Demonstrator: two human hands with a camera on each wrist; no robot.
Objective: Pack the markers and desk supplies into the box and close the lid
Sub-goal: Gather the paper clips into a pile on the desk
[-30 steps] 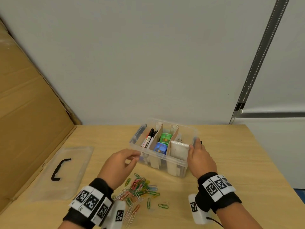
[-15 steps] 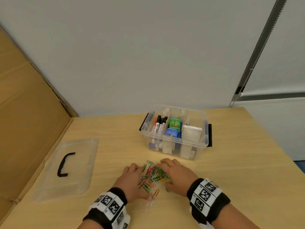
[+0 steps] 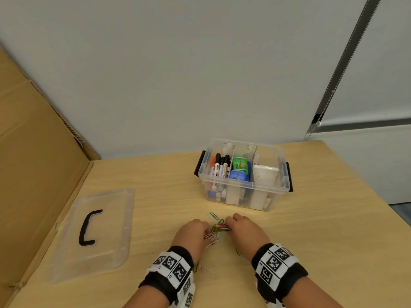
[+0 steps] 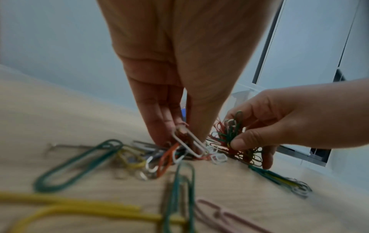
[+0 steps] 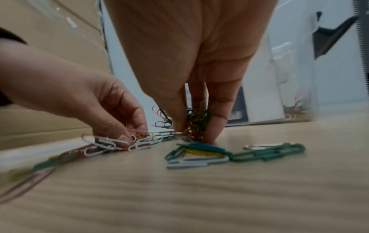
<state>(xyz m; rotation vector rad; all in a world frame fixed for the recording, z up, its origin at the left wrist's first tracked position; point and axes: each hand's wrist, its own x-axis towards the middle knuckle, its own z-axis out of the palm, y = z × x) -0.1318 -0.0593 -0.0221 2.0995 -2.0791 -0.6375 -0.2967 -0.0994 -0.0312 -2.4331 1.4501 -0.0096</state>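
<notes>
A clear plastic box (image 3: 244,190) stands open at the table's middle back, holding markers (image 3: 220,167), green and blue items and a white piece. Coloured paper clips (image 3: 216,232) lie in a heap in front of it. My left hand (image 3: 191,234) pinches some clips (image 4: 187,146) at the heap's left side. My right hand (image 3: 242,230) pinches a bunch of clips (image 5: 196,123) at its right side, fingertips on the table. Loose clips (image 5: 235,153) lie scattered nearer to me. The clear lid (image 3: 93,232) with a black handle lies flat at the left.
A brown cardboard sheet (image 3: 33,174) leans along the table's left edge, beside the lid. A white wall rises behind the box. The wooden table (image 3: 322,230) runs to an edge on the right.
Both hands left the box, came down to the clip heap in front of it, and have drawn closer together, gathering clips between the fingers.
</notes>
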